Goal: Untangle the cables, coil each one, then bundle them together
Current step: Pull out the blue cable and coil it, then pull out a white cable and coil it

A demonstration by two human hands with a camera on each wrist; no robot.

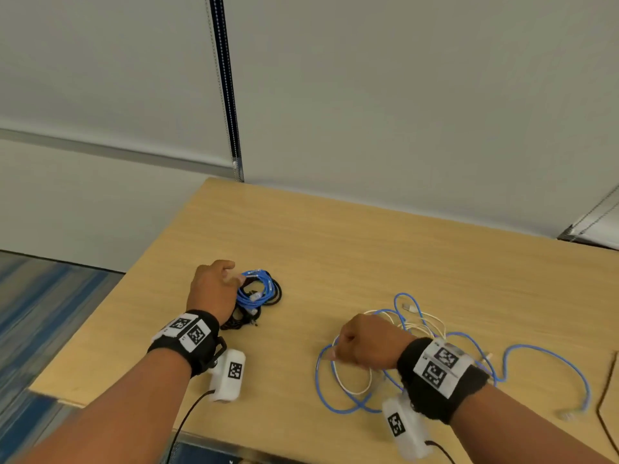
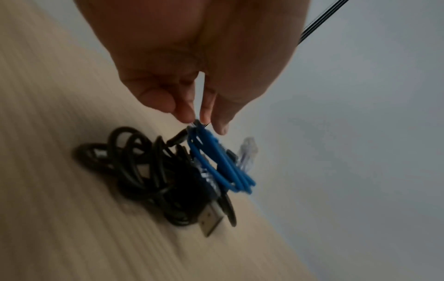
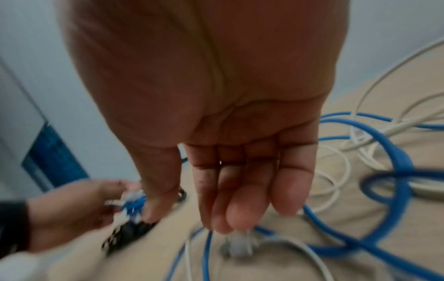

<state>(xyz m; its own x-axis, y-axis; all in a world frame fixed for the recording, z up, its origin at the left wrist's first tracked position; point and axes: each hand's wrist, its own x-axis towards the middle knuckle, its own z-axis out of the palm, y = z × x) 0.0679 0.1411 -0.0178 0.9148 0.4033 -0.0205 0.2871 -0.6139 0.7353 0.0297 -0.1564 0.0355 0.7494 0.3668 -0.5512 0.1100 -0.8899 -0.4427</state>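
Note:
A coiled blue cable (image 1: 259, 289) (image 2: 223, 167) lies on a coiled black cable (image 1: 276, 294) (image 2: 134, 165) at the left of the wooden table (image 1: 335, 236). My left hand (image 1: 236, 279) (image 2: 200, 121) pinches the top of the blue coil; the coils rest on the table. A black USB plug (image 2: 211, 220) sticks out of the black coil. To the right, a loose blue cable (image 1: 549, 356) (image 3: 396, 152) and a white cable (image 1: 432, 321) (image 3: 341, 165) lie tangled. My right hand (image 1: 335, 351) (image 3: 228, 226) hovers over that tangle, fingers straight and empty, above a clear connector (image 3: 238, 245).
The table's left edge (image 1: 110, 306) drops to blue carpet (image 1: 40, 313), and a grey wall (image 1: 402, 112) stands behind. A thin dark cord (image 1: 603, 396) runs along the far right of the table. Bare wood lies between the two cable groups.

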